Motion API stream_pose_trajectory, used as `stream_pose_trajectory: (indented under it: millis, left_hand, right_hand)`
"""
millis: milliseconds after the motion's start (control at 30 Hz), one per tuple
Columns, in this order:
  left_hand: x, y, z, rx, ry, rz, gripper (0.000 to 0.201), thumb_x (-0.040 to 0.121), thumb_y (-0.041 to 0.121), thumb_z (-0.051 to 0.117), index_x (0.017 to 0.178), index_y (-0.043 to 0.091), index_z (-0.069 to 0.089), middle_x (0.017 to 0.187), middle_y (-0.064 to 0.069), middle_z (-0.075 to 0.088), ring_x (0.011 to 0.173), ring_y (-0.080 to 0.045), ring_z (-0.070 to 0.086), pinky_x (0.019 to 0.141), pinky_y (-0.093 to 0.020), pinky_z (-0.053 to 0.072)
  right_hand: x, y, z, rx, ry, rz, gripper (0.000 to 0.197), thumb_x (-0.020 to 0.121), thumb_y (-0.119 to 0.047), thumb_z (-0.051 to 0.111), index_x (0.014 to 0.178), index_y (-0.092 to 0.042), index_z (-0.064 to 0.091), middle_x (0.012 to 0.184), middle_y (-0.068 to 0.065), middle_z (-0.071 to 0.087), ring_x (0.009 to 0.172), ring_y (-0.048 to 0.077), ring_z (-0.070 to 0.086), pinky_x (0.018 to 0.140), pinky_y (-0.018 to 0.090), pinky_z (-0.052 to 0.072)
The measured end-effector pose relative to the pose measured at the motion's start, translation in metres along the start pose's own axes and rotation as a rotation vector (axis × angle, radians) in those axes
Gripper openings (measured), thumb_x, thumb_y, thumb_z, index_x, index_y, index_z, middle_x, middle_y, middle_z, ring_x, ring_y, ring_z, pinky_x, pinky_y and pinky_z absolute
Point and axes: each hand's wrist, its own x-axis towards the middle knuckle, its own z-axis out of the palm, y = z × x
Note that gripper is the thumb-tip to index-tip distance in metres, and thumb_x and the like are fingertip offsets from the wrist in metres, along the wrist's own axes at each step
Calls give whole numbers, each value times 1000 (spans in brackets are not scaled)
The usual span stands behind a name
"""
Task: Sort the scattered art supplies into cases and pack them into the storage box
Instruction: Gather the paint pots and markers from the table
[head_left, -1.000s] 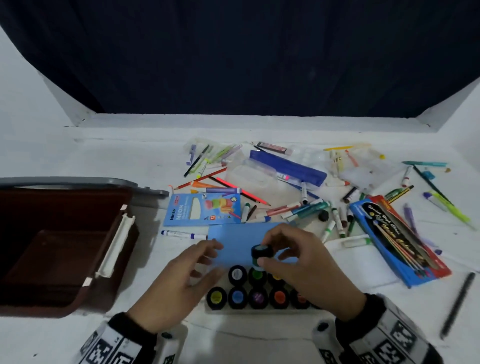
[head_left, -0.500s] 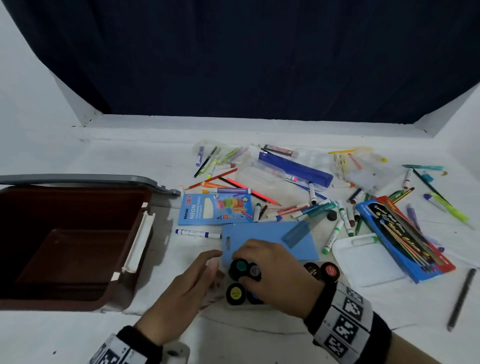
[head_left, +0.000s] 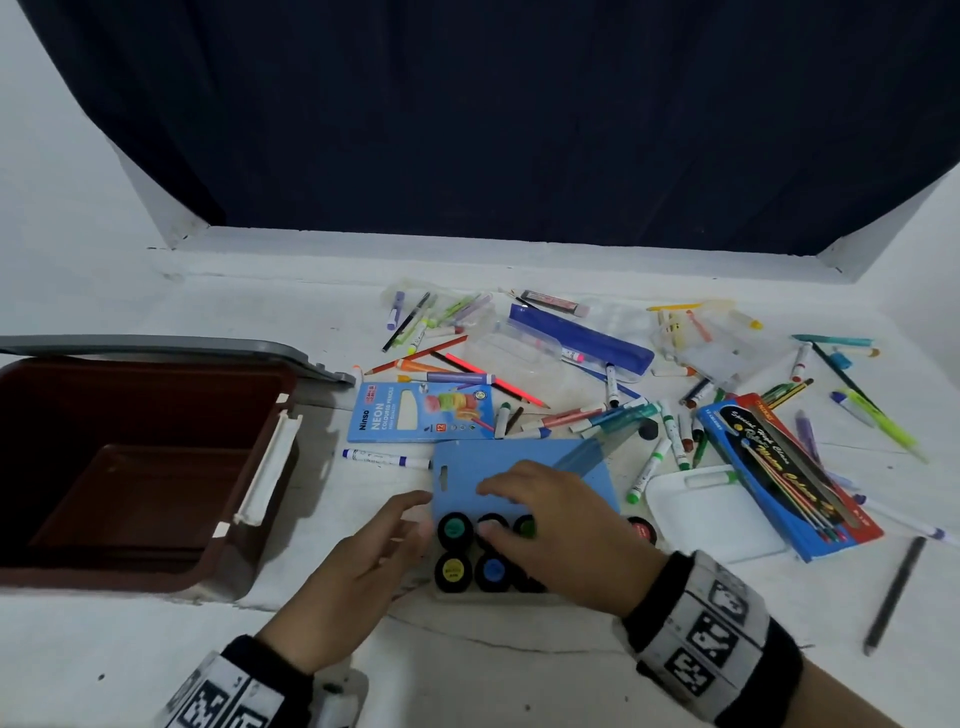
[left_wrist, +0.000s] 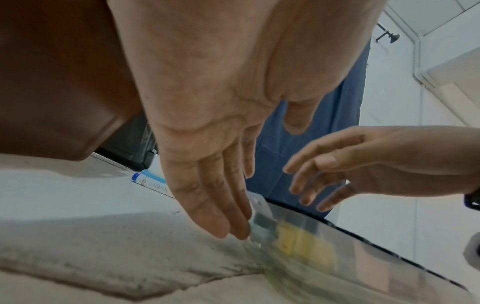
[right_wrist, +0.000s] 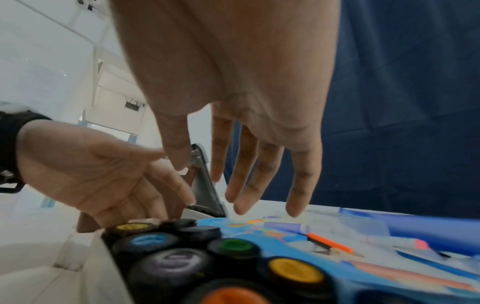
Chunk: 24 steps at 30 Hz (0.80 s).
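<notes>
Head view: the paint pots (head_left: 470, 551) sit in their clear tray on the white surface (head_left: 156, 649), just right of the brown storage box (head_left: 130, 467).
Right hand (head_left: 561, 535): spread flat over the paint pots, grip wide, fingers straight, holding nothing; a second ago it pinched one black-capped pot above the tray, and that pot is now down among the others.
Left hand (head_left: 358, 566): grip loose and wide, fingertips (left_wrist: 221, 228) at the tray's left edge, much as before.
Blue card (head_left: 498, 467): lies just behind the pots, partly under the right hand.
Pencil box (head_left: 421, 415): behind the blue card.
Pens and markers (head_left: 649, 415): scattered behind and right of the pots, unchanged.
Storage box: lid open.
</notes>
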Motion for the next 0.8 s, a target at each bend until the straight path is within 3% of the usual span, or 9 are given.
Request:
stream_pose_trajectory:
  millis: [33, 100, 233, 300, 400, 567, 700, 800]
  left_hand:
    - [0, 1, 1, -5, -5, 0, 33, 88, 70, 43, 118, 58, 50, 105, 14, 67, 97, -10, 65, 88, -28, 52]
    - [-1, -2, 3, 3, -16, -4, 47, 80, 73, 56, 123, 57, 49, 113, 12, 66, 106, -8, 64, 88, -25, 53]
    - [-1, -7, 9, 242, -62, 40, 82, 75, 49, 81, 142, 53, 33, 133, 27, 47, 120, 10, 47, 89, -16, 50]
    - [1, -8, 12, 389, -92, 71, 95, 73, 45, 85, 145, 54, 25, 134, 33, 38, 122, 14, 40, 94, -13, 45]
    - [11, -10, 17, 523, -99, 60, 99, 71, 35, 87, 146, 48, 25, 129, 30, 36, 121, 8, 42, 98, -15, 44]
    - [27, -4, 18, 619, -39, 39, 85, 58, 28, 93, 130, 37, 49, 119, 21, 50, 110, -2, 54, 95, -21, 48]
    - [40, 2, 13, 608, 19, -21, 86, 50, 28, 95, 126, 35, 55, 117, 21, 55, 110, -4, 55, 97, -26, 48]
    - [51, 6, 11, 647, 53, -13, 83, 48, 30, 95, 121, 37, 57, 117, 18, 57, 109, -6, 55, 95, -23, 45]
  right_hand:
    - [-8, 11, -7, 2, 2, 7, 43, 95, -51, 55, 133, -30, 55, 120, -10, 57, 111, 9, 54, 97, 36, 45]
    - [-28, 38, -19, -43, -32, 44, 52, 89, -57, 60, 135, -35, 52, 124, -15, 53, 117, 7, 48, 101, 35, 43]
    - [-68, 85, -35, -159, -207, 141, 95, 73, -66, 70, 152, -38, 25, 145, -18, 35, 129, 7, 34, 109, 34, 36]
    - [-78, 96, -35, -174, -230, 151, 102, 73, -62, 74, 155, -35, 19, 149, -16, 31, 132, 9, 32, 111, 30, 33]
    - [-77, 102, -29, -163, -196, 133, 94, 75, -51, 78, 151, -28, 29, 142, -10, 38, 127, 11, 41, 107, 26, 37]
    - [-66, 102, -27, -227, -224, 127, 80, 73, -46, 74, 141, -28, 36, 126, -5, 40, 112, 16, 48, 91, 32, 47]
    - [-51, 105, -28, -239, -221, 137, 76, 73, -42, 74, 138, -25, 38, 124, -2, 41, 113, 19, 47, 92, 36, 48]
    - [-41, 107, -27, -233, -184, 161, 70, 74, -40, 71, 135, -23, 40, 123, 0, 41, 114, 22, 48, 90, 40, 50]
